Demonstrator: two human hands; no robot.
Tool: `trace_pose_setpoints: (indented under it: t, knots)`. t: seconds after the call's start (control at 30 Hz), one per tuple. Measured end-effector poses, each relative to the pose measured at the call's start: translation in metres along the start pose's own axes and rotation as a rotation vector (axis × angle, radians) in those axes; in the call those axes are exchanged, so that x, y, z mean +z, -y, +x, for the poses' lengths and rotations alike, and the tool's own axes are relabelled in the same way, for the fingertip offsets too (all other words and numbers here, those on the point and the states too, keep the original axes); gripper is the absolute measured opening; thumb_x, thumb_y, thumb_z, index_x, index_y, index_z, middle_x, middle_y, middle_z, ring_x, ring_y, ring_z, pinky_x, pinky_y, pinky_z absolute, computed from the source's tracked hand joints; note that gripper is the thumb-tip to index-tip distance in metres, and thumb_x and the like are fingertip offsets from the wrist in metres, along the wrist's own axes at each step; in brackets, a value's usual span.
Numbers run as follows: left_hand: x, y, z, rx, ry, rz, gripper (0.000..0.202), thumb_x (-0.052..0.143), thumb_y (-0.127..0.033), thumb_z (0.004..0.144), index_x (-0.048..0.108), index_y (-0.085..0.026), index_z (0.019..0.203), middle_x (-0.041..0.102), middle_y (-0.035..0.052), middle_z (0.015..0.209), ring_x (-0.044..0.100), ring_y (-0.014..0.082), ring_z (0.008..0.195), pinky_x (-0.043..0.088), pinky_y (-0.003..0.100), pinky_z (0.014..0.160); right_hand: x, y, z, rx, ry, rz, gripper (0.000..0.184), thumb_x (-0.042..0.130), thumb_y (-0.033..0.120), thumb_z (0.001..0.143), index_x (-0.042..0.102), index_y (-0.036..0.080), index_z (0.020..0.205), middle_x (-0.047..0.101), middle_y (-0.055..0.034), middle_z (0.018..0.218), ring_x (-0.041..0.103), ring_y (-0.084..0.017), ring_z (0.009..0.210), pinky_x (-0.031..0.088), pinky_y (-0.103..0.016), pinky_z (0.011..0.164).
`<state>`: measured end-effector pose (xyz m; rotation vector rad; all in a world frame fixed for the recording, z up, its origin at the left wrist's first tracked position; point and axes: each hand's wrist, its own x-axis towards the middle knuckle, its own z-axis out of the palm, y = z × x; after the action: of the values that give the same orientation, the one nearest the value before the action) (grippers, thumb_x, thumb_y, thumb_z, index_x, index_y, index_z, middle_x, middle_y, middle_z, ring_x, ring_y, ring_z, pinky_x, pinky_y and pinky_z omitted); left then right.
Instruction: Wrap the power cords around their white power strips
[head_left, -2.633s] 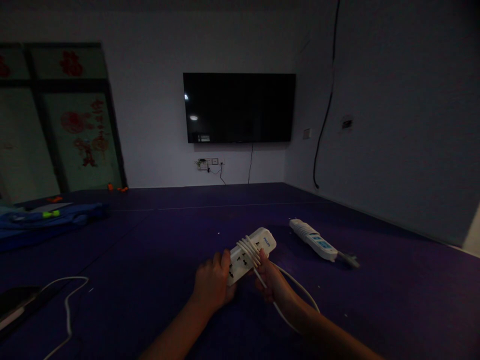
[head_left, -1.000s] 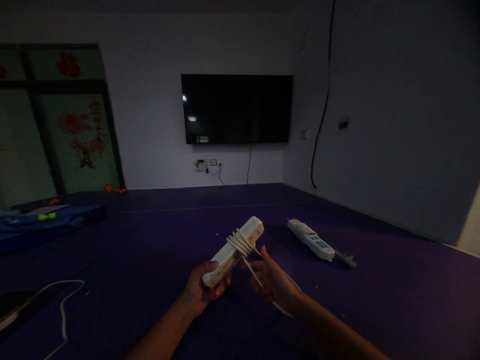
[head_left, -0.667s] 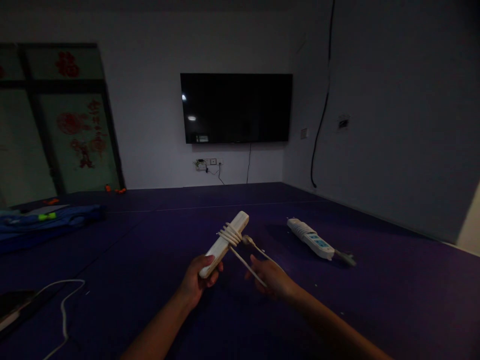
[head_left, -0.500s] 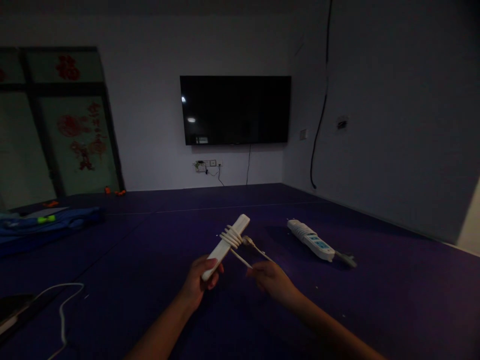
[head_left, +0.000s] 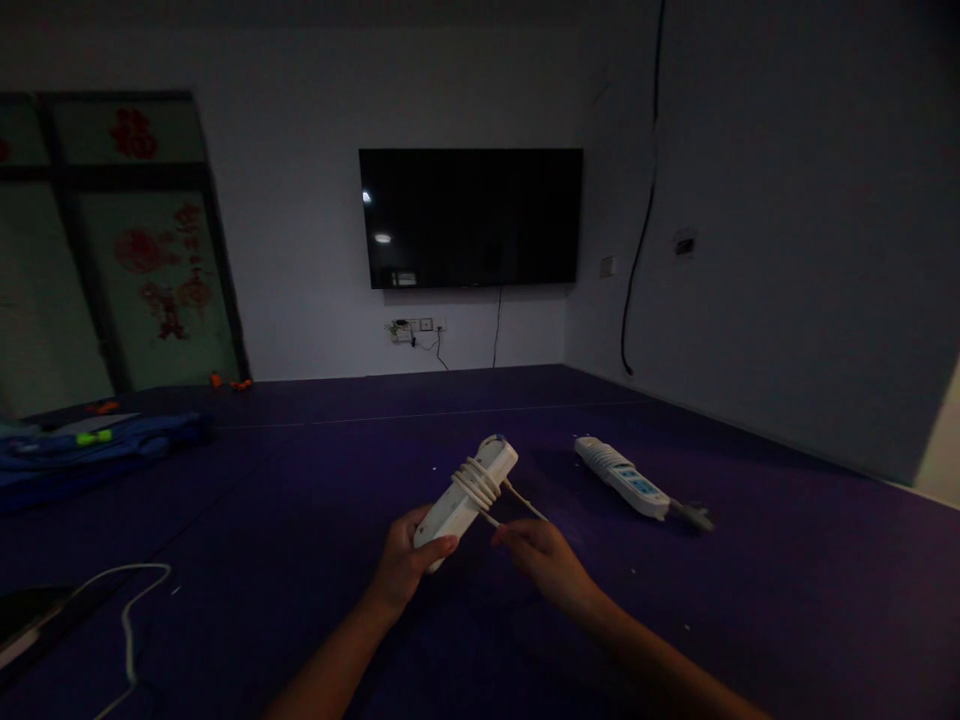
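Observation:
My left hand [head_left: 409,555] is closed round the near end of a white power strip [head_left: 452,510], which tilts up and away to the right. Several turns of white cord [head_left: 477,484] are wound round the strip's middle. From these turns the cord runs to my right hand [head_left: 544,560], whose fingers pinch it close beside the strip. Another length of the cord shows behind, passing down towards the right hand. Further right, a second power strip [head_left: 636,488] with blue socket faces lies on the purple floor, its own cord wrapped round its far end and its grey plug [head_left: 694,516] sticking out.
Blue folded cloth [head_left: 142,437] lies at the left. A white cable [head_left: 126,620] curls from a dark object at the lower left. Small orange things [head_left: 240,385] sit by the glass door. A television [head_left: 472,218] hangs on the far wall; a black cable [head_left: 637,250] dangles at the right.
The held power strip has turned in my left hand, so a broader face shows, and its far end has shifted right. My right hand stays close to the same spot, still pinching the cord.

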<state>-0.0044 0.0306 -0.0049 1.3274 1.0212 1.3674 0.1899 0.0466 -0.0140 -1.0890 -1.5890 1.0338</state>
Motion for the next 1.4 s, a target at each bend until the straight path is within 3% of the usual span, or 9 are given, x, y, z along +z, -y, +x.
trace_pose_setpoints:
  t: [0.13,0.37,0.6,0.73,0.87,1.03,1.17,1.4]
  knots:
    - [0.003,-0.002,-0.002,0.074,0.038,0.093,0.055,0.075,-0.041,0.054,0.064,-0.011,0.099,0.067,0.0075,0.085,0.060,0.0197,0.076,0.046,0.028,0.066,0.000,-0.002,0.001,0.030,0.020,0.066,0.041,0.054,0.052,0.070,0.067,0.014,0.067,0.032,0.0065,0.041,0.025,-0.006,0.038,0.015,-0.022,0.040]
    - [0.005,0.002,-0.003,0.194,0.090,0.242,0.056,0.070,-0.039,0.062,0.055,-0.011,0.109,0.067,0.0113,0.101,0.062,0.0230,0.090,0.048,0.033,0.078,0.001,0.006,-0.003,0.051,0.083,0.066,0.026,0.060,0.038,0.068,0.064,0.013,0.064,0.038,0.0058,0.042,0.027,-0.005,0.039,0.018,-0.021,0.040]
    - [-0.001,0.007,0.000,0.262,-0.004,0.746,0.043,0.062,-0.036,0.069,0.055,-0.017,0.107,0.068,0.0077,0.094,0.064,0.0205,0.079,0.048,0.029,0.066,0.000,-0.001,-0.005,0.013,0.079,-0.009,0.015,0.054,0.019,0.066,0.067,0.014,0.071,0.055,0.0020,0.051,0.039,-0.007,0.042,0.025,-0.019,0.041]
    - [0.000,0.004,-0.002,0.293,-0.068,1.016,0.045,0.060,-0.036,0.070,0.052,-0.019,0.111,0.067,0.0078,0.096,0.063,0.0224,0.084,0.047,0.031,0.072,0.000,-0.004,-0.002,0.041,0.054,-0.081,0.015,0.056,0.019,0.065,0.068,0.014,0.072,0.058,0.0016,0.054,0.042,-0.008,0.044,0.025,-0.019,0.041]
    - [0.000,0.008,-0.003,0.433,-0.110,1.167,0.055,0.056,-0.045,0.074,0.046,-0.018,0.121,0.064,0.0114,0.107,0.061,0.0249,0.096,0.047,0.035,0.081,-0.001,0.001,0.000,0.101,0.062,-0.045,0.014,0.061,0.027,0.066,0.064,0.013,0.065,0.050,0.0038,0.048,0.039,-0.007,0.043,0.026,-0.020,0.043]
    - [-0.002,0.017,-0.001,0.604,-0.146,1.309,0.059,0.054,-0.041,0.076,0.042,-0.014,0.127,0.062,0.0129,0.106,0.060,0.0245,0.094,0.048,0.035,0.080,-0.002,0.007,0.001,0.111,0.107,-0.011,0.045,0.058,0.058,0.068,0.050,0.016,0.054,0.035,0.0065,0.042,0.029,-0.006,0.039,0.018,-0.021,0.040]
    - [-0.001,0.019,0.000,0.735,-0.183,1.466,0.061,0.055,-0.036,0.073,0.043,-0.012,0.128,0.062,0.0129,0.101,0.059,0.0254,0.087,0.048,0.036,0.074,-0.003,0.009,-0.002,0.093,0.090,-0.073,0.062,0.043,0.077,0.066,0.044,0.018,0.049,0.038,0.0036,0.042,0.031,-0.006,0.039,0.021,-0.022,0.040]
    - [0.005,0.010,-0.007,1.076,-0.286,1.623,0.052,0.044,-0.038,0.084,0.047,-0.011,0.128,0.062,0.0130,0.097,0.058,0.0229,0.078,0.044,0.034,0.065,-0.002,0.001,-0.001,0.143,0.019,-0.008,0.069,0.031,0.083,0.067,0.046,0.017,0.054,0.041,0.0025,0.040,0.034,-0.007,0.036,0.023,-0.021,0.037]
